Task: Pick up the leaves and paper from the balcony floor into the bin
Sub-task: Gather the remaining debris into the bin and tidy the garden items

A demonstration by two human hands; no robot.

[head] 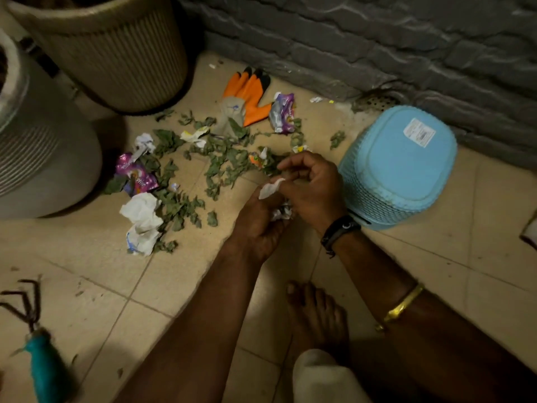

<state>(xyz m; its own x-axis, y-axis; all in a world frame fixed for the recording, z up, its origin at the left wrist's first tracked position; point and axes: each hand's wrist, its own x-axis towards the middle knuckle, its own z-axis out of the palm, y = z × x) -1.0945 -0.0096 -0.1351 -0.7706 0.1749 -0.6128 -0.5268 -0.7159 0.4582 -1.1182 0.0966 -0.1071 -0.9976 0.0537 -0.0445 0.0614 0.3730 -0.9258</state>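
The left hand [258, 225] is curling its fingers round a crumpled paper wad [281, 213], low over the tiled floor [436, 271]. The right hand [313, 190] is sitting just above and beside it, fingers bent, and is pinching a white paper scrap [270, 188] that is lying against the left hand's fingers. The two hands are touching at the scrap. A black band [340, 229] is circling the right wrist and a gold bangle [402, 306] is circling the right forearm.

The light blue bin [406, 170] is lying tipped just beside the right hand, its labelled base facing the camera; its opening is not showing.

Dried green leaves [223, 162] are lying scattered on the floor ahead of the hands. Among them are lying two crumpled white papers [142, 212], a purple wrapper [136, 175] on the left and a second purple wrapper [282, 112] near the wall. An orange work glove [247, 94] is lying flat beyond the leaves.

A beige ribbed planter [122, 59] and a grey planter [49, 170] are standing on the left. A teal-handled hand rake [43, 370] is lying at the lower left. A bare foot [316, 315] is resting on the tiles below the hands.
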